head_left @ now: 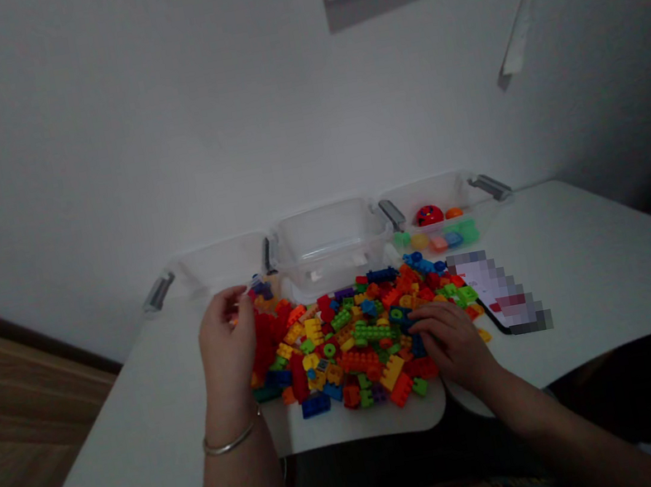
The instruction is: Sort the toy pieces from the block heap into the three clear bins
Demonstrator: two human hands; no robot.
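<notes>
From where I stand, a person sits at a white tabletop [113,415], both bare hands at a wide heap of toy building blocks [376,334]. The heap fills the middle of the tabletop and comes close to its near edge: red, orange, yellow, green, blue and purple pieces, lying jumbled at all angles.

The left hand [226,341] is raised at the heap's left end, palm turned inward, a silver bracelet [233,443] at the wrist. Its grip is curled nearly closed, thumb and fingers close together; something small and pale shows by the fingertips — I cannot tell whether it is held.

The right hand [452,339] reaches in from the near edge, palm down, its fingers loosely bent and touching dark blue blocks at the heap's right side. Its grip is partly spread, and I cannot tell if it has hold of a block.

Along the far edge, against the wall, stand three clear plastic boxes [329,230] with grey latches [158,293]. The right-hand box holds a red ball [429,215] and other bright pieces. A phone [498,293] — its screen pixelated — lies right of the heap.
</notes>
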